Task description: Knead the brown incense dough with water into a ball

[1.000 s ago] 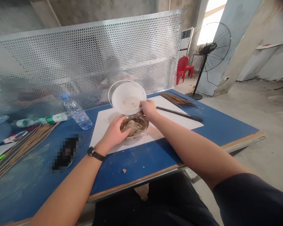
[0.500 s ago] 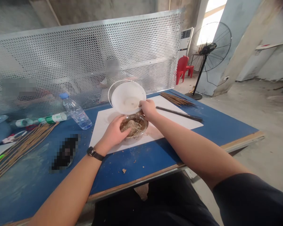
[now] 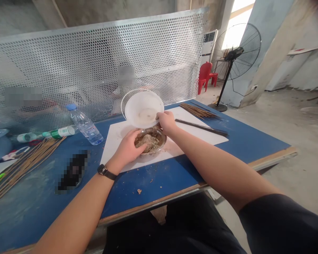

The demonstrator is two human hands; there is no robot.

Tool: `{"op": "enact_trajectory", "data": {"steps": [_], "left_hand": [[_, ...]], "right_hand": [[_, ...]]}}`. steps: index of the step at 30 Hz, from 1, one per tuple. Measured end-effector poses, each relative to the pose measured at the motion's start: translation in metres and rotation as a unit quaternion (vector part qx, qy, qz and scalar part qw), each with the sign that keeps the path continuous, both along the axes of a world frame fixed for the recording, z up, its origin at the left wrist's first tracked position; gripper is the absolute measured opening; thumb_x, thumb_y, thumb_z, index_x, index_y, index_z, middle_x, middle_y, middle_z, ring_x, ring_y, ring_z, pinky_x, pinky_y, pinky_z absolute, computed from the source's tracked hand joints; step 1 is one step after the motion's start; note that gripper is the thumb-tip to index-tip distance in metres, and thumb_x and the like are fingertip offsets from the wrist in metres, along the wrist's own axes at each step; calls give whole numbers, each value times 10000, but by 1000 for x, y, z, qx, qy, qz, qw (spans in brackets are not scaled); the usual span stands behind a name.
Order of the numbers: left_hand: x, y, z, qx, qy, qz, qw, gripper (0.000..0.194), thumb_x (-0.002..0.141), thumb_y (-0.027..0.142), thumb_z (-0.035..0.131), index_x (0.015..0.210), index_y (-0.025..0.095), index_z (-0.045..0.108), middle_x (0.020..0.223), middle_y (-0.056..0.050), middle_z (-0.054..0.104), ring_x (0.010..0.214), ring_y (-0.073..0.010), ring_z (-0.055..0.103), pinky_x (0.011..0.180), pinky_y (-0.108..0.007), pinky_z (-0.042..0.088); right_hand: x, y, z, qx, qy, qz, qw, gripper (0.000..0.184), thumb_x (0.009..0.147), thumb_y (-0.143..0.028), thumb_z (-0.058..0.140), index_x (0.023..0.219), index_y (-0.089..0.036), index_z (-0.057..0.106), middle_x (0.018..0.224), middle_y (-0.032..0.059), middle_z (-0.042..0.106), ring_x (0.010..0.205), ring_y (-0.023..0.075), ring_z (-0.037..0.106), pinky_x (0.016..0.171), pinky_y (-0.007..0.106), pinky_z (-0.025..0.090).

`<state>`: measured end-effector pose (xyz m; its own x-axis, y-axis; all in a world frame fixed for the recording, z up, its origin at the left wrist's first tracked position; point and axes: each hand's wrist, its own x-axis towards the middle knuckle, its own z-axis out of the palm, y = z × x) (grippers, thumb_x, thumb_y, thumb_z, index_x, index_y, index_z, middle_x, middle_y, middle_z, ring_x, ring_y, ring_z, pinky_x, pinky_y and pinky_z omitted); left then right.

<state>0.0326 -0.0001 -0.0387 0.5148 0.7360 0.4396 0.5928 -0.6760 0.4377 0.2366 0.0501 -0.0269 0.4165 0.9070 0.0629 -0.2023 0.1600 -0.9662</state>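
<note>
We judge it partway: mud (image 3: 149,139) in the bowl (image 3: 158,152) on paper (image 3: 115,141), right hand (image 3: 166,122) grasping the tilted bucket (image 3: 137,106) above, pale residue (image 3: 147,115) inside, left hand (image 3: 129,146) at the bowl, grip unclear.

Two hands (image 3: 128,146), one bowl (image 3: 164,144), one bucket (image 3: 141,106) at centre; one wristwatch (image 3: 102,169), one blue-capped bottle (image 3: 86,126), left; one fan (image 3: 233,54), upper right.

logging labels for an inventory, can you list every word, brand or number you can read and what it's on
None can be read.
Upright bottle: printed label, too small and blurred.
Lying bottle with green and white label: too blurred.
Watch: no figures readable.
White bucket, glass bowl: no lettering seen.
</note>
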Motion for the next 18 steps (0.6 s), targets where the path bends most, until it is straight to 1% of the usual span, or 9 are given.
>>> {"op": "enact_trajectory", "data": {"steps": [8,12,18], "left_hand": [[0,-1,0,8,3,0,1000,544,843,340,694,1351,186,576,1435,-139,565,1257,-304,604,1093,-475,508],[1,-2,1,1,5,6,1000,559,845,357,692,1363,180,573,1441,-142,559,1257,-305,600,1091,-479,509],[1,-2,3,-2,4,6,1000,568,836,350,692,1365,180,572,1438,-141,562,1264,-308,595,1095,-479,506]], "right_hand": [[1,4,-4,6,-7,1,1000,102,575,-156,512,636,-221,464,460,-58,385,400,121,403,390,260,363],[2,4,-4,8,-16,0,1000,99,580,-163,517,641,-219,463,474,-56,396,416,118,404,394,254,348],[2,5,-5,3,-29,-1,1000,116,590,-159,519,651,-223,444,485,-67,359,423,109,384,403,249,327]]}}
